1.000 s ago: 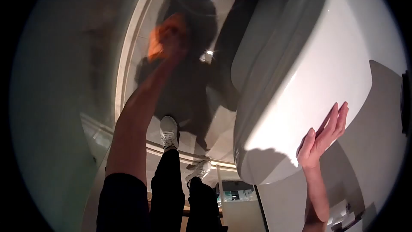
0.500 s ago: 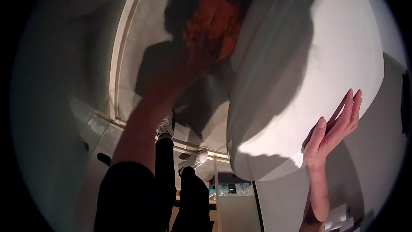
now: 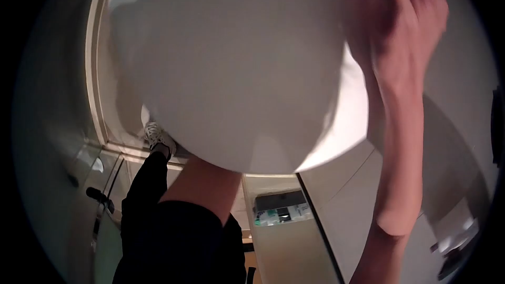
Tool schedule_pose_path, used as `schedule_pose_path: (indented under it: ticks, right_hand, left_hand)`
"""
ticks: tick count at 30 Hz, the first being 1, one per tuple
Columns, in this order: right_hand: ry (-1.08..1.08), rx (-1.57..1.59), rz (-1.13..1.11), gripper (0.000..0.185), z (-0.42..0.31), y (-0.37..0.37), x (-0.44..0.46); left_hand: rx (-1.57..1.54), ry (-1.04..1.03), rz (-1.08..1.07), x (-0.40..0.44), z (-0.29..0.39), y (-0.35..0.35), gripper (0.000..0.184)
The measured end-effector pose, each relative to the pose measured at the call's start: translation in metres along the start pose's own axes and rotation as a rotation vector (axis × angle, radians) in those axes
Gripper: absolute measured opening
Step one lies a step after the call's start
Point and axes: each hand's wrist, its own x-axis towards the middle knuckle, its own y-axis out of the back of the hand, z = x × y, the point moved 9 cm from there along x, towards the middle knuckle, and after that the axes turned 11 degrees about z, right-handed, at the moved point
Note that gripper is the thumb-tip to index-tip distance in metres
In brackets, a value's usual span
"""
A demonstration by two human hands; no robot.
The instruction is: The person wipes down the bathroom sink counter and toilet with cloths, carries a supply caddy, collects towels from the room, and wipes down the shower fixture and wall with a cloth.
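A large, smooth, white rounded object (image 3: 236,73) fills the upper middle of the head view, close to the camera; its exact kind I cannot make out. My right hand (image 3: 400,21) is at its upper right edge, back of the hand towards me, the fingers bent about the rim and partly cut off by the top of the view. My left forearm (image 3: 202,184), in a black sleeve, reaches up from below and disappears behind the white object. That object hides my left hand, and no orange cloth shows.
A curved pale frame (image 3: 94,63) runs along the left, beside a dark glass panel with a black handle (image 3: 100,198). A white shoe (image 3: 158,135) stands by its sill. Packets lie in an opening (image 3: 284,210) below the white object. Pale tiles (image 3: 357,189) lie at right.
The white object has swung left and come closer, covering the floor, the orange cloth and my left hand. My right hand has moved up along its edge.
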Motion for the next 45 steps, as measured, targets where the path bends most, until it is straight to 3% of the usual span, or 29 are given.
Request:
schedule_pose_path:
  ticks: [2, 6, 8, 12, 15, 18, 20, 24, 26, 27, 30, 32, 33, 34, 35, 36, 37, 39, 41, 42, 44, 45]
  right_hand:
    - [-0.373, 0.188, 0.037, 0.039, -0.003, 0.022, -0.003]
    - [-0.489, 0.517, -0.284, 0.038, 0.026, 0.03, -0.006]
    - [0.106, -0.202, -0.059, 0.044, 0.005, 0.029, -0.02]
    - [0.075, -0.356, -0.148, 0.051, -0.025, 0.036, -0.05]
    - [0.073, -0.421, -0.19, 0.052, -0.025, 0.033, -0.048]
    - [0.101, -0.504, -0.201, 0.051, -0.021, 0.03, -0.048]
    - [0.154, -0.534, -0.186, 0.051, -0.019, 0.027, -0.047]
    - [0.133, -0.348, -0.182, 0.048, -0.024, 0.036, -0.05]
    - [-0.021, -0.347, -0.167, 0.047, -0.025, 0.035, -0.053]
    - [-0.116, -0.378, -0.172, 0.047, -0.022, 0.035, -0.057]
    - [-0.151, -0.313, -0.148, 0.046, -0.035, 0.036, -0.068]
    - [-0.189, -0.472, -0.116, 0.048, -0.022, 0.035, -0.067]
    - [-0.164, -0.341, -0.298, 0.05, -0.018, 0.03, -0.053]
    - [-0.005, -0.243, -0.243, 0.048, -0.021, 0.026, -0.047]
    - [0.152, -0.149, -0.188, 0.049, -0.019, 0.024, -0.044]
    - [0.151, -0.145, -0.196, 0.049, -0.014, 0.022, -0.042]
    - [0.232, -0.184, -0.165, 0.048, -0.018, 0.024, -0.04]
    - [0.312, -0.229, -0.144, 0.046, -0.031, 0.026, -0.044]
    - [-0.079, -0.421, -0.235, 0.052, -0.018, 0.028, -0.049]
    - [-0.07, -0.435, -0.247, 0.052, -0.021, 0.028, -0.052]
    - [-0.026, -0.32, -0.227, 0.053, -0.031, 0.028, -0.057]
    - [-0.009, -0.284, -0.223, 0.053, -0.034, 0.026, -0.059]
  left_hand:
    - [0.036, -0.034, -0.005, 0.01, 0.008, 0.003, 0.06]
    - [0.084, -0.088, 0.021, 0.032, 0.01, 0.015, 0.062]
    - [0.109, -0.086, 0.039, 0.041, 0.0, 0.03, 0.063]
    - [0.171, 0.019, 0.058, 0.029, -0.051, 0.057, 0.065]
    - [0.166, 0.113, 0.094, 0.031, -0.051, 0.062, 0.066]
    - [0.062, 0.122, 0.124, 0.049, 0.016, 0.041, 0.068]
    - [-0.005, 0.016, 0.083, 0.055, 0.094, 0.017, 0.069]
    - [-0.074, -0.168, -0.049, -0.015, 0.195, -0.032, 0.071]
    - [0.033, -0.465, -0.25, -0.078, 0.202, -0.066, 0.071]
    - [0.038, -0.446, -0.268, -0.096, 0.18, -0.07, 0.071]
    - [-0.113, -0.164, -0.032, -0.139, 0.063, -0.014, 0.056]
    - [-0.101, 0.077, -0.047, -0.19, -0.039, 0.001, 0.057]
    - [-0.014, 0.126, 0.084, -0.219, -0.085, 0.015, 0.057]
    - [0.065, 0.173, 0.224, -0.243, -0.124, 0.035, 0.058]
    - [0.285, 0.103, -0.024, -0.272, -0.156, 0.026, 0.056]
    - [0.491, 0.029, -0.275, -0.297, -0.174, 0.015, 0.055]
    - [0.48, 0.032, -0.285, -0.303, -0.172, 0.006, 0.055]
    - [0.198, 0.405, 0.227, -0.306, -0.188, 0.006, 0.056]
    - [0.168, 0.829, 0.02, -0.283, -0.136, -0.017, 0.075]
    - [0.076, 0.978, -0.073, -0.26, -0.088, -0.02, 0.081]
    - [-0.409, 0.908, 0.139, -0.225, 0.026, -0.038, 0.072]
    - [-0.082, 0.416, 0.177, -0.188, 0.102, -0.027, 0.06]
